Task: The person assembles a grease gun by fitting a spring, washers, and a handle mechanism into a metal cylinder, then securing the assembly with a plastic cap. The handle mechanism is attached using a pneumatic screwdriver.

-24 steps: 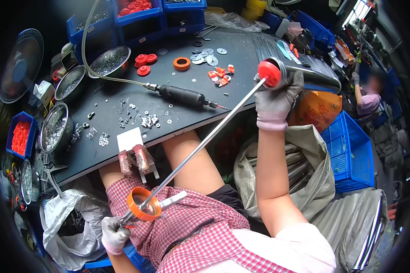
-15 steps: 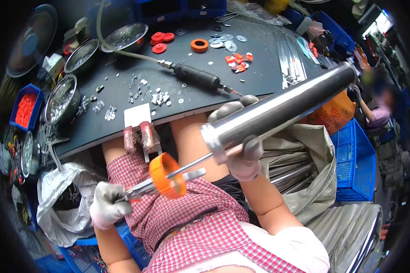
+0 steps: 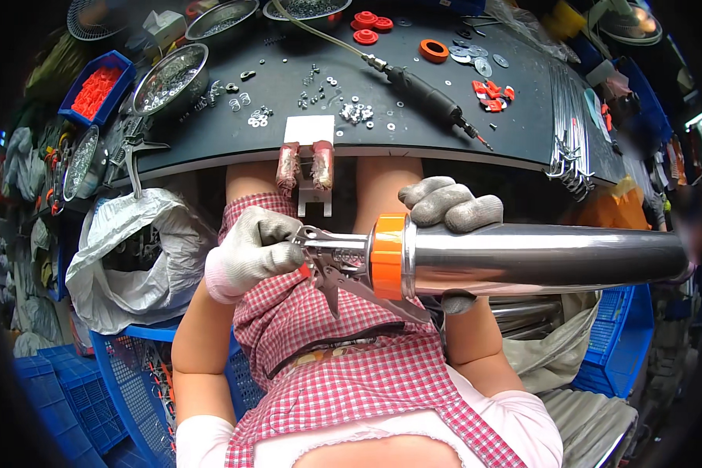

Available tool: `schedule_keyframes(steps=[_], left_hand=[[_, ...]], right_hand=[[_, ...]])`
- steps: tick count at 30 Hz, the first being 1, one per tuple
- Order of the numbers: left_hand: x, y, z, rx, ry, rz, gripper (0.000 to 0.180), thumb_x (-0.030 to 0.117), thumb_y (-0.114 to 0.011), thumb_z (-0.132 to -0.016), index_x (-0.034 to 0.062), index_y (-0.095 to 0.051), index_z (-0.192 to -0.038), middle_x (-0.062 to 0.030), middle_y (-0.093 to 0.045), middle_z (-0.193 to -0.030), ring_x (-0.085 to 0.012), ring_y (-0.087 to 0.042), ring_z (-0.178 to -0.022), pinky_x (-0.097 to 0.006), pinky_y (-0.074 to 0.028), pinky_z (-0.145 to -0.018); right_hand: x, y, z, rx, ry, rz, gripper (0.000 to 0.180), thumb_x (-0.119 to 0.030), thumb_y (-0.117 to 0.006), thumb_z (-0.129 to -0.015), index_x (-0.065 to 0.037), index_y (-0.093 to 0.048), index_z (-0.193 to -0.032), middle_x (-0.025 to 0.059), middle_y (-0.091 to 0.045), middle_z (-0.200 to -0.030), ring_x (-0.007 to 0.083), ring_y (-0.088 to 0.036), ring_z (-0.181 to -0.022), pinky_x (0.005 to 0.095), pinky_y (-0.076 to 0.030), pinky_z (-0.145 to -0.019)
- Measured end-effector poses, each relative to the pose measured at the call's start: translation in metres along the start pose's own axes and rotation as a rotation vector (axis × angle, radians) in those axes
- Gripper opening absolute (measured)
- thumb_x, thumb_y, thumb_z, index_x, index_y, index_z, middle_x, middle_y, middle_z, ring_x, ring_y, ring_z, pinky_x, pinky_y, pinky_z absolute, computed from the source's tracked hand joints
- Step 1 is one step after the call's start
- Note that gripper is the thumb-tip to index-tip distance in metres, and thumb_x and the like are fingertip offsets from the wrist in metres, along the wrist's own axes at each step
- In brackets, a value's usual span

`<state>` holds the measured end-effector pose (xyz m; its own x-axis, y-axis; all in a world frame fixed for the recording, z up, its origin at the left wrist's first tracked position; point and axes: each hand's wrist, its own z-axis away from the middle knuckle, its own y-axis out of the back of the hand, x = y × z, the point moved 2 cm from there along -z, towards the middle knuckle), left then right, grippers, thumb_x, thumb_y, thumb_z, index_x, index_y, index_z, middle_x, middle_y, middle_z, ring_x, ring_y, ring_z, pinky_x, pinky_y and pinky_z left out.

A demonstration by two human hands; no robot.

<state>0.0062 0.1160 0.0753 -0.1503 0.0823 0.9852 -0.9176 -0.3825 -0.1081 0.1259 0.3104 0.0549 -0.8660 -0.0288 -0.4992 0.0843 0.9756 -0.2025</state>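
Centrally, over the lap, a polished steel tube [image 3: 538,257] lies level, its orange end cap [image 3: 388,256] turned to nine o'clock. The right hand [image 3: 450,210], gloved, wraps the tube just behind the cap, apparently steadying it. The gloved left hand [image 3: 251,251] closes on the metal trigger handle [image 3: 334,261], meeting the cap. At twelve o'clock, the dark workbench [image 3: 413,129] keeps a powered screwdriver [image 3: 429,97] near.

An assembly workshop: a dark counter [image 3: 413,132] strewn with washers, metal bowls [image 3: 169,69] at upper left, blue parts bins [image 3: 93,86], a powered screwdriver [image 3: 425,93].
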Motion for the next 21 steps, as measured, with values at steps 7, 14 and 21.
schedule_keyframes(steps=[7,14,21], left_hand=[[0.024,0.014,-0.005,0.512,-0.395,-1.077,0.059,0.053,-0.073,-0.07,0.0001,-0.06,-0.092,-0.0115,-0.059,-0.095,-0.0186,-0.059,-0.084,-0.033,-0.049,-0.071],[0.039,-0.047,-0.027,0.253,-0.709,-1.396,0.075,0.039,-0.08,-0.052,0.0096,-0.055,-0.117,-0.0072,-0.063,-0.097,-0.0205,-0.062,-0.077,-0.036,-0.045,-0.07],[0.011,0.042,0.005,0.89,-0.49,-1.178,0.072,0.0,-0.078,-0.056,0.0035,-0.05,-0.123,-0.0112,-0.059,-0.11,-0.0228,-0.057,-0.101,-0.035,-0.042,-0.09]], right_hand=[[0.002,-0.009,0.022,0.252,-0.483,-0.302,0.076,-0.04,-0.081,-0.068,-0.007,-0.039,-0.122,0.0198,-0.045,-0.124,0.0261,-0.052,-0.112,0.0368,-0.045,-0.095],[0.015,-0.024,0.033,0.232,-0.584,-0.3,0.071,-0.025,-0.08,-0.069,-0.004,-0.041,-0.124,0.012,-0.045,-0.128,0.0193,-0.046,-0.119,0.0348,-0.038,-0.098],[0.033,0.101,0.113,0.89,-0.469,0.765,0.01,-0.005,-0.052,-0.086,-0.002,-0.061,-0.081,-0.0002,-0.052,-0.06,0.0019,-0.043,-0.052,0.0189,-0.034,-0.047]])
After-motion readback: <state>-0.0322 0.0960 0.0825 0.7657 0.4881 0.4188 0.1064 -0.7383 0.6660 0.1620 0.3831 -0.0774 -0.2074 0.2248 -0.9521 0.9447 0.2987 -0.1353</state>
